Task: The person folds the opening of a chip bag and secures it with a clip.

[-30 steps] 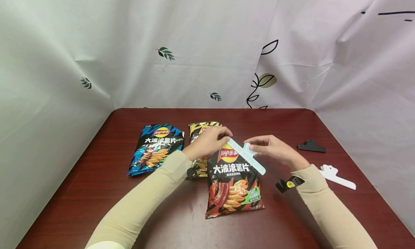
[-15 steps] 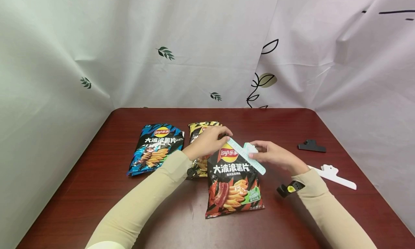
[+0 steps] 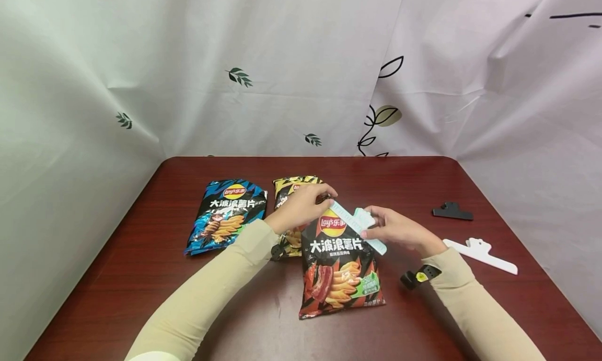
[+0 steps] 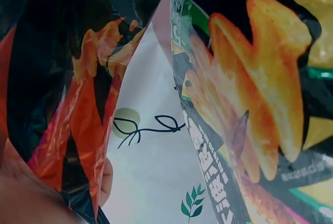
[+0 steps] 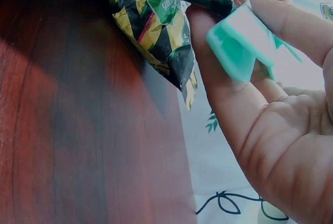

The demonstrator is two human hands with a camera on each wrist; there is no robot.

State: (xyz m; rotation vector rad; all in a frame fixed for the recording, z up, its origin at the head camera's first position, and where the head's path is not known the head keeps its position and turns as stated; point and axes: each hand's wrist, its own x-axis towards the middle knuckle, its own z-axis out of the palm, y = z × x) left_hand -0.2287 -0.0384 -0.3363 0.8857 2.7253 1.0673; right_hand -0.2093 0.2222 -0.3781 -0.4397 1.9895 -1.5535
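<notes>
A black-and-red chip bag (image 3: 339, 280) stands front-side up at the middle of the table, in the head view. Across its top, slantwise, lies a pale mint bag clip (image 3: 349, 218). My left hand (image 3: 303, 207) pinches the bag's upper left corner beside the clip's end; in the left wrist view, fingers (image 4: 106, 182) show behind the bag's foil. With thumb and fingers, my right hand (image 3: 400, 229) grips the clip near its lever. The right wrist view shows the clip's end (image 5: 234, 52) between thumb and fingers. How far the bag's edge sits inside the clip is hidden.
A yellow-and-black chip bag (image 3: 293, 241) lies behind the left forearm, partly covered. Further left is a blue-and-black chip bag (image 3: 228, 214). On the right side of the table lie a black clip (image 3: 452, 211) and a white clip (image 3: 482, 255).
My right hand has slid from the clip's lever down toward its bar, and the thumb now lies on the bar. The bag has shifted very slightly; the left hand stays in place.
</notes>
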